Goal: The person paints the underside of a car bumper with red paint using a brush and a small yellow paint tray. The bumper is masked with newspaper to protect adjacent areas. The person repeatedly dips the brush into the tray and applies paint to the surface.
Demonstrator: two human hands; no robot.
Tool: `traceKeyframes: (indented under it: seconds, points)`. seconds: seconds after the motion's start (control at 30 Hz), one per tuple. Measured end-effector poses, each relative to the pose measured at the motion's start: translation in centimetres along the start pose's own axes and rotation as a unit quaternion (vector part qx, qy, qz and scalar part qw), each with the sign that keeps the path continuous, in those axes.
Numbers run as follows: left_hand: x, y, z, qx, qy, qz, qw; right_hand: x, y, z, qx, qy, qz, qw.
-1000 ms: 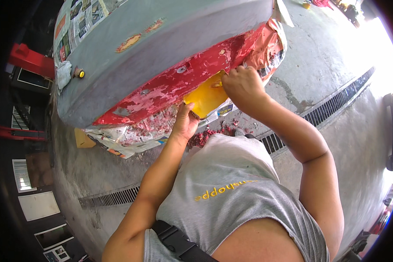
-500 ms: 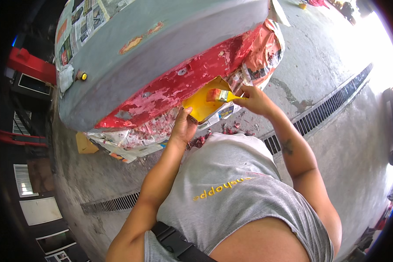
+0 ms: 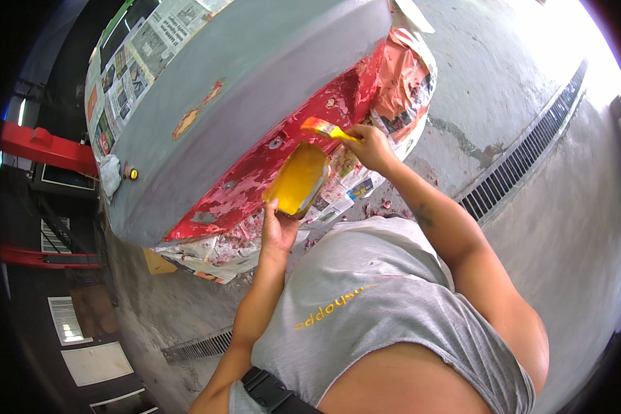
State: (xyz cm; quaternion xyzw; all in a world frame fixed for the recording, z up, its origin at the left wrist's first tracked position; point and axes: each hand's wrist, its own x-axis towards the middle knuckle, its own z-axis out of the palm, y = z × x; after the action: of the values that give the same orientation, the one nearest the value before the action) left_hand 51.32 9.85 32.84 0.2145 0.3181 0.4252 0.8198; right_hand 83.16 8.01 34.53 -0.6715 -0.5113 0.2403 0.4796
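Note:
In my right hand is a paintbrush with a yellow handle, its bristles stained red and pointing left. The brush is raised just above a cut-open yellow container, which my left hand grips at its near edge. Beyond both hands stands a grey vehicle body panel. Along its lower part runs a red strip with blistered, flaking paint. The bristles are close to this strip; whether they touch it I cannot tell.
Newspaper sheets mask the panel's upper left, and crumpled paper covers its right end. Paint-flecked newspaper lies underneath. A floor drain grate crosses at right. A red metal arm juts in at left, near a white rag.
My right hand has lifted the brush out of the yellow container, up and to the left toward the red strip. The container has moved slightly left and down with my left hand.

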Motion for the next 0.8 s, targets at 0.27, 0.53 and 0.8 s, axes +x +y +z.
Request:
traceKeyframes:
  seconds: [0.27,0.53,0.8]
  points:
    - [-1.5,2.2,-0.7,0.023,0.034,0.015,0.999,6.5,3.7,-1.4,0.158,0.041,0.134,0.977]
    - [-2.0,2.7,0.2,0.036,0.025,0.023,0.999,4.3,3.6,2.9,0.399,0.109,0.219,0.884]
    - [-3.4,2.9,-0.6,0.028,0.048,0.013,0.998,0.4,2.2,10.0,0.335,-0.003,0.213,0.918]
